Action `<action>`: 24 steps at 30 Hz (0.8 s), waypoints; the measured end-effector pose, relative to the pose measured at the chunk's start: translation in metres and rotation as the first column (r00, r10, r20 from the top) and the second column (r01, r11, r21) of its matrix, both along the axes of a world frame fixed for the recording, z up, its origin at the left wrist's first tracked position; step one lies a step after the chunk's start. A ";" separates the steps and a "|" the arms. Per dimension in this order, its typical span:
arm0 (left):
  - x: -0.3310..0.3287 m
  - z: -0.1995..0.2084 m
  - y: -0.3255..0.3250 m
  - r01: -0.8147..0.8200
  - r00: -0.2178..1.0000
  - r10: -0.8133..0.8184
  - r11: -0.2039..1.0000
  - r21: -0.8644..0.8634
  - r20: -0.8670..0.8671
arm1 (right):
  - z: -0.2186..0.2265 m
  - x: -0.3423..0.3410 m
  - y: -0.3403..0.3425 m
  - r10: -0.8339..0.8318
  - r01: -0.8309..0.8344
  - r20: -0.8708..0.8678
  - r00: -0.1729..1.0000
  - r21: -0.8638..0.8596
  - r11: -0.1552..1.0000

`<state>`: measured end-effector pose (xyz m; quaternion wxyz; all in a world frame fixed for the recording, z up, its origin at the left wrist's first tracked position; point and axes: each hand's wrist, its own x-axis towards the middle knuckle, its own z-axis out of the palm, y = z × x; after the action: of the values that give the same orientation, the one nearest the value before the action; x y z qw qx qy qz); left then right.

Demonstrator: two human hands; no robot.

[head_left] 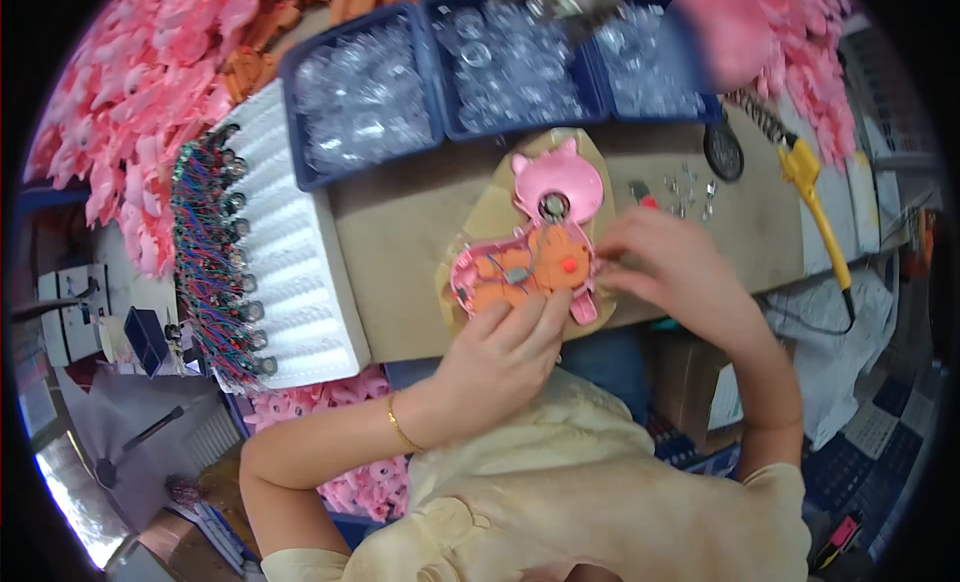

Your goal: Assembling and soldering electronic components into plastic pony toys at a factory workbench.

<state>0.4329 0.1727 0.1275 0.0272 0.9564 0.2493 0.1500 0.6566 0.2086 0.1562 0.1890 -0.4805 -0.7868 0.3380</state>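
Note:
On the table before me lies an opened pink plastic toy shell [560, 182], with a cat-eared round head part at its far end. An orange plastic inner piece [560, 257] with a red button and thin wires sits in the shell's body. My left hand [505, 347] grips the shell's near side, its fingertips pressed on the orange piece. At the right edge of the shell, my right hand [660, 262] has thumb and fingers brought together; whatever is between them is too small or hidden. A tan mat [485, 214] lies under the toy.
Blue bins [437, 82] of clear plastic parts line the far side. At left, a white foam tray [310, 312] carries wired components [205, 252]. Small metal parts [685, 192] lie at right, near a yellow soldering iron [825, 217]. Pink shells [130, 92] are heaped beyond.

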 end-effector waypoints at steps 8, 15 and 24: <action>-0.007 0.010 -0.005 0.075 0.997 -0.065 0.973 -0.217 0.050 | -0.015 0.008 0.103 -0.262 0.177 0.056 0.963 0.602 0.779; -0.102 0.031 0.135 -0.493 0.863 0.487 0.870 0.009 0.137 | -0.051 0.017 0.152 -0.092 -0.041 0.340 0.936 0.364 0.931; -0.257 -0.016 0.315 -0.840 0.230 0.922 0.349 0.415 -0.310 | -0.046 0.005 0.137 -0.230 0.236 -0.065 0.971 0.410 0.881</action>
<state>0.1759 0.4879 0.1119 -0.2040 0.6460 0.7296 -0.0934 0.6613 0.3455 0.1099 0.3317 -0.5179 -0.7757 0.1418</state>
